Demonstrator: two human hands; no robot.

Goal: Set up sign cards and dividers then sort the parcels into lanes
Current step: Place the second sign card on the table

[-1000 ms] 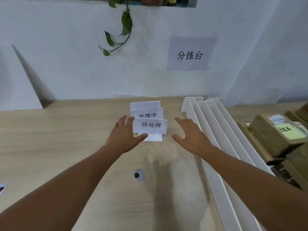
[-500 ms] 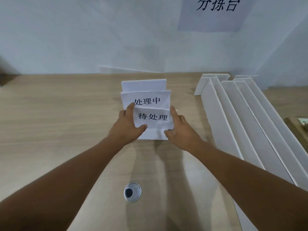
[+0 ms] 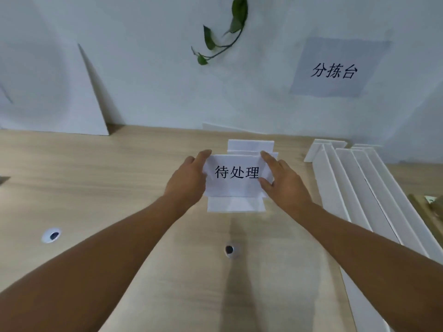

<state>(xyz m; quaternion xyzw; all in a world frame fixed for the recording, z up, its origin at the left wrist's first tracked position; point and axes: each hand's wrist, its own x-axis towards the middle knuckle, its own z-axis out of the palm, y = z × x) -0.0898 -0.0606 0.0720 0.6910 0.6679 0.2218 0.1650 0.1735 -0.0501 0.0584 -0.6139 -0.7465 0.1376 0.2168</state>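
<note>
While both hands grip it by its side edges, the front sign card point(image 3: 236, 176) (printed 待处理) stands lifted between them above the wooden desk point(image 3: 96, 188); the left hand point(image 3: 189, 180) pinches its left edge, the right hand point(image 3: 282, 183) its right. More white cards point(image 3: 250, 146) stand just behind. White dividers point(image 3: 359, 188) lie grouped to the right.

You have two hands in view, the left hand point(image 3: 185, 179) and the right hand point(image 3: 285, 185). Between them, three sign cards point(image 3: 236, 174) stand one behind another. At three o'clock lie about five white dividers point(image 3: 347, 188). The worktop point(image 3: 96, 178) has two round holes point(image 3: 51, 235). One wall label point(image 3: 334, 69) hangs at one o'clock.
</note>
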